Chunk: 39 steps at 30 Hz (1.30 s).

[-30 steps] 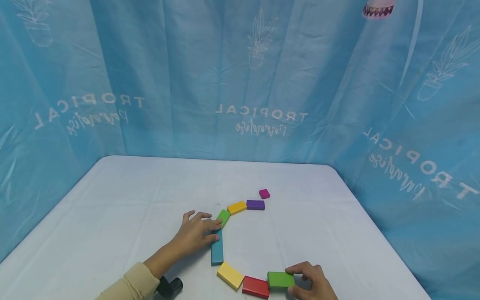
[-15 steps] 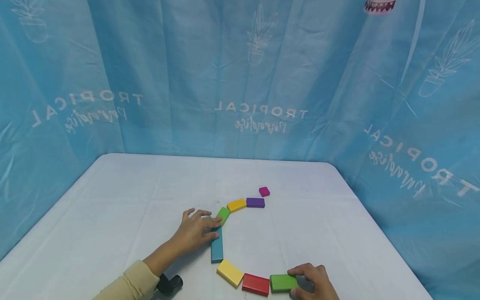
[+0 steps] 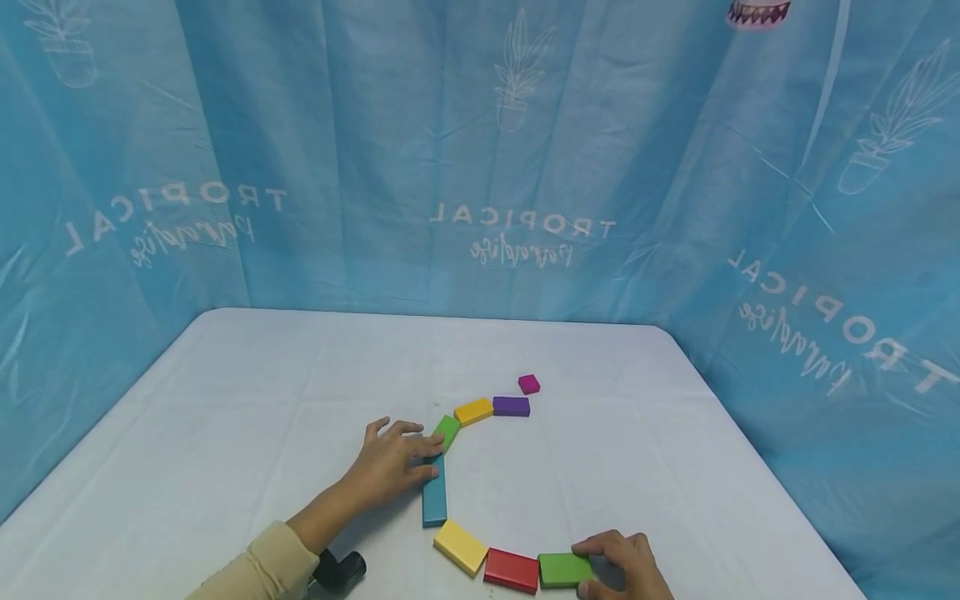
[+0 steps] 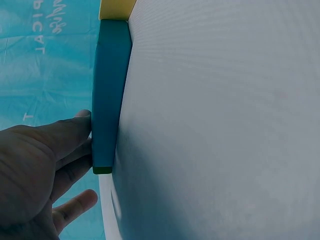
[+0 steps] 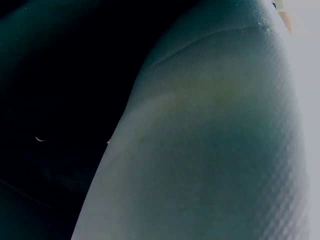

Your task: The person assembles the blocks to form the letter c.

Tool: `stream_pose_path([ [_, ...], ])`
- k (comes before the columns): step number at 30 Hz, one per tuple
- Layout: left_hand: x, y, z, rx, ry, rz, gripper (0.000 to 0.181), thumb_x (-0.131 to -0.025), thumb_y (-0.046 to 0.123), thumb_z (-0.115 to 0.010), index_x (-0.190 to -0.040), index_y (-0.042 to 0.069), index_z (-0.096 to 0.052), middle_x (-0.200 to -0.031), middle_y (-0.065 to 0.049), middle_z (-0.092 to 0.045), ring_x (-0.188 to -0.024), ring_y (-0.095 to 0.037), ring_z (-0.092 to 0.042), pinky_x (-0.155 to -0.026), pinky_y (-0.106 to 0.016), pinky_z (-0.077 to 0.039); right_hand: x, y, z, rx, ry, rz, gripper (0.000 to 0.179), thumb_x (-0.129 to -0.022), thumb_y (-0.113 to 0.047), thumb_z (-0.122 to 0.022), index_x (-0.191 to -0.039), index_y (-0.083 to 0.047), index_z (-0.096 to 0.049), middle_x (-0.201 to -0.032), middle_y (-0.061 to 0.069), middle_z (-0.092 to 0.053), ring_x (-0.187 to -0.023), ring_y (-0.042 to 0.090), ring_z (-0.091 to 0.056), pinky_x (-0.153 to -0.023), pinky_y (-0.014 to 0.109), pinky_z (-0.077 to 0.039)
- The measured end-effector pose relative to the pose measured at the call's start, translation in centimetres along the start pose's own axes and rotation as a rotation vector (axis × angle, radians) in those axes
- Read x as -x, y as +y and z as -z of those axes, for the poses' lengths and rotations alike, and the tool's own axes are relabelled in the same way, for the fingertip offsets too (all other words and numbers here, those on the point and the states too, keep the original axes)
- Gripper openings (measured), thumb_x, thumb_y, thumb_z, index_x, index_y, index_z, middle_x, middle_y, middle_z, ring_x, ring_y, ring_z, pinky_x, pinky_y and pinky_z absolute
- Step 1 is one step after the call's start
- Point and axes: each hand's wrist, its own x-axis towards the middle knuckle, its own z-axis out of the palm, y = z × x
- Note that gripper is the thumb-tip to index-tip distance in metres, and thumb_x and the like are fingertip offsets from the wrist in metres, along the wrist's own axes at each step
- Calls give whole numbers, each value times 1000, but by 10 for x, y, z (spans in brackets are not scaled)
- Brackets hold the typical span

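Note:
In the head view, colored blocks form a curved row. My right hand (image 3: 628, 567) pinches a green block (image 3: 564, 570) between thumb and index finger at its right end; the block's left end meets a red block (image 3: 512, 570). A yellow block (image 3: 460, 547) links the red one to a long teal block (image 3: 434, 500). My left hand (image 3: 390, 463) reaches over the teal block and a small green block (image 3: 447, 432), fingers spread and fingertips on their tops. In the left wrist view, the thumb and fingers lie along the teal block (image 4: 110, 95).
Farther along the row are an orange-yellow block (image 3: 474, 411) and a purple block (image 3: 512, 406), with a magenta block (image 3: 528, 384) behind. A black object (image 3: 341, 573) sits by the left wrist. Blue curtains (image 3: 390, 167) surround the white table (image 3: 300, 375). Cloth fills much of the right wrist view.
My right hand has shifted the green block slightly right and down, so it lies in line with the red block's end. The left hand stays in place.

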Motion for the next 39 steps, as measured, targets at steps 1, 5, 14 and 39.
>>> stream_pose_path([
  [1,0,0,0,1,0,1,38,-81,27,-77,-116,14,-71,-125,3,-63,-123,-28,-48,-104,-64,-16,0,0,0,0,2,2,32,-78,-25,-77,-108,-21,-69,-107,-12,-61,-89,19,-34,-76,32,-36],
  [5,0,0,-1,2,-2,6,37,-81,27,-77,-116,14,-71,-125,4,-63,-122,-28,-48,-104,-64,-16,0,2,-1,-2,8,35,31,-80,-26,-76,-109,-19,-69,-107,-11,-61,-89,18,-33,-75,31,-34],
  [14,1,1,-1,7,0,3,37,-82,27,-77,-116,13,-71,-125,4,-64,-122,-27,-48,-104,-64,-15,1,3,-1,3,32,82,30,-81,-27,-76,-108,-17,-70,-106,-13,-61,-88,15,-32,-72,30,-32],
  [39,0,3,0,-4,-14,30,38,-82,28,-77,-117,15,-71,-125,5,-63,-123,-26,-47,-105,-62,-15,-12,-12,20,65,-25,106,43,-83,-40,-73,-120,-20,-64,-113,-7,-60,-98,21,-36,-80,32,-42],
])
